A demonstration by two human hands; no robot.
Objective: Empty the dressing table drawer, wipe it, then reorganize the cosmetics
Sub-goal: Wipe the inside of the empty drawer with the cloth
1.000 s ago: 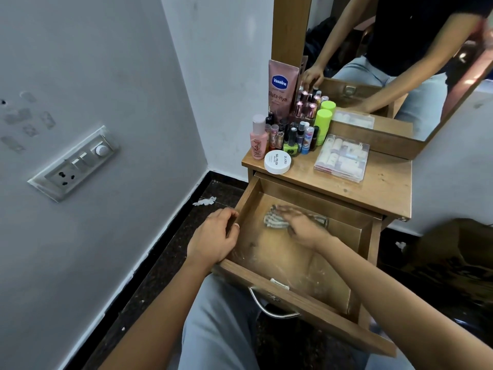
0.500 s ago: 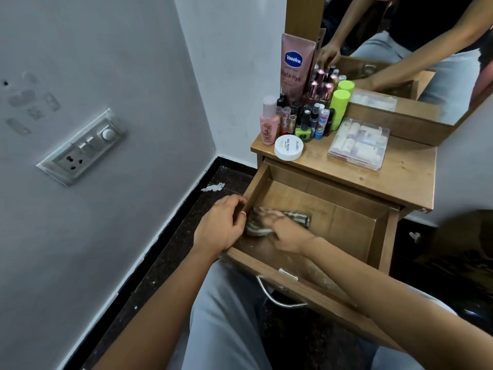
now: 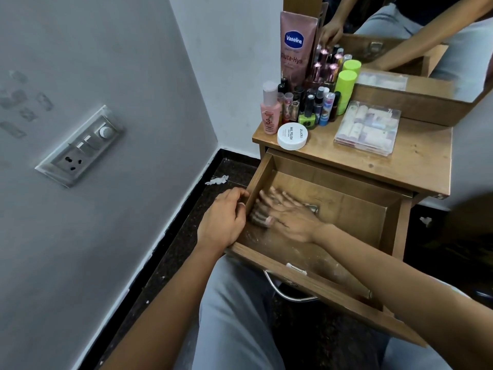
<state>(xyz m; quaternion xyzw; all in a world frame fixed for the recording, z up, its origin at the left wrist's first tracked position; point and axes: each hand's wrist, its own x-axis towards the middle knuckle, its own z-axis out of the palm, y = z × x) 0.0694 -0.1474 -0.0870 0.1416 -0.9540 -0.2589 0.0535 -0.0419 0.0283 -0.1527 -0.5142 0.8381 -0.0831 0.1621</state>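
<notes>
1. Drawer (image 3: 360, 201): pulled out below the tabletop (image 3: 421, 161), toward the person.
2. Cloth (image 3: 312, 208): in drawer, left side, under right hand (image 3: 290, 217); left hand (image 3: 224, 220) over drawer's left wall.
3. Bottles (image 3: 314, 102): tabletop, rear left, before mirror (image 3: 426, 36).
4. Jar (image 3: 292, 135): just before bottles, at tabletop's front edge.
5. Box (image 3: 368, 128): right of bottles.
6. Switch plate (image 3: 80, 148): wall, well left of drawer.

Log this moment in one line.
phase: wipe | left hand: grips drawer side wall | right hand: presses cloth on drawer floor | cosmetics: on dressing table top

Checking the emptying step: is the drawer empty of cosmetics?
Empty: the drawer holds only the right hand pressing a cloth.
</notes>
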